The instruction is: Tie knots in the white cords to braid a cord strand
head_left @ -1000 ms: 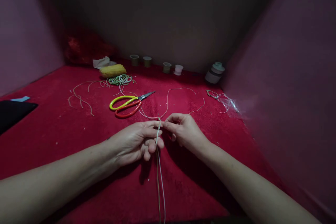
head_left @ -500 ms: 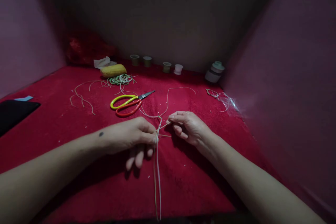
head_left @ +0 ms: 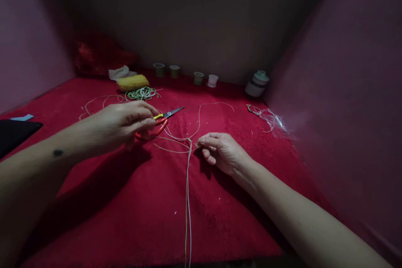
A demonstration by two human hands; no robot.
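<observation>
Where the right hand (head_left: 223, 151) is: thumb and forefinger pinched together on a thin cord (head_left: 177, 151), just beside the small knot (head_left: 189, 140).
Left hand (head_left: 127, 120): half curled over the handles of the scissors (head_left: 170, 114); whether it grips them or a cord, I cannot tell.
Knot: between the hands, two strands (head_left: 188, 192) running from it toward the near edge of the red counter (head_left: 135, 226).
Counter back: four spools (head_left: 212, 81), with a bottle (head_left: 256, 89) to their right.
</observation>
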